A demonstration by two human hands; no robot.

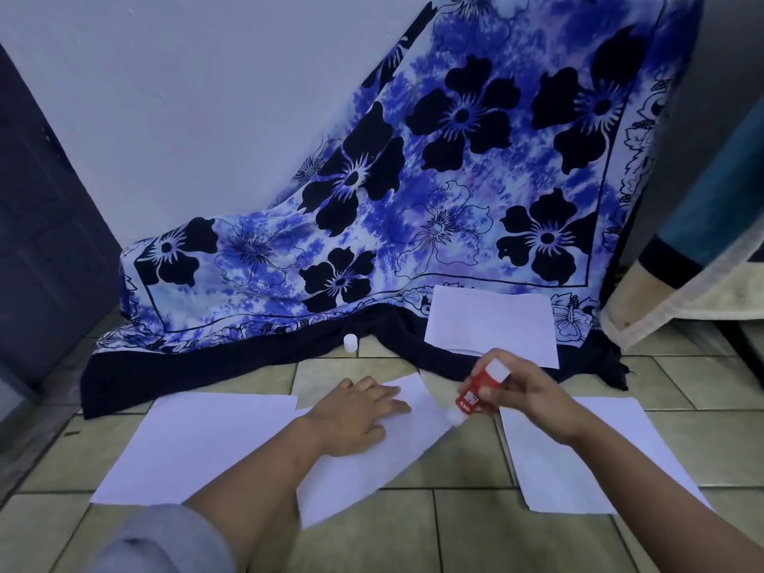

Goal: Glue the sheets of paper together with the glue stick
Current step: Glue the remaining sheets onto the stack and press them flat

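Wall: plain, pale and smooth, filling the upper left of the frame.
Cloth: a soft blue-and-white tie-dye print with big black flowers. It drapes down from the upper right, and its dark hem lies bunched on the floor.
Floor: glossy beige square tiles with dark grout lines across the lower frame.
Left sheet: blank white paper lying flat at lower left.
Middle sheet: white and turned at an angle, its left edge overlapping the left sheet.
Right sheet: white and flat, at lower right.
Far sheet: white, resting half on the cloth hem right of centre.
Left hand: palm down with fingers straight, pressing on the middle sheet.
Right hand: fingers and thumb pinch the glue stick around its body.
Glue stick: a red tube with white ends and a white label too blurred to read. It tilts with its lower tip right at the middle sheet's right edge; whether it touches, I cannot tell.
Cap: small, white and upright on the dark hem.
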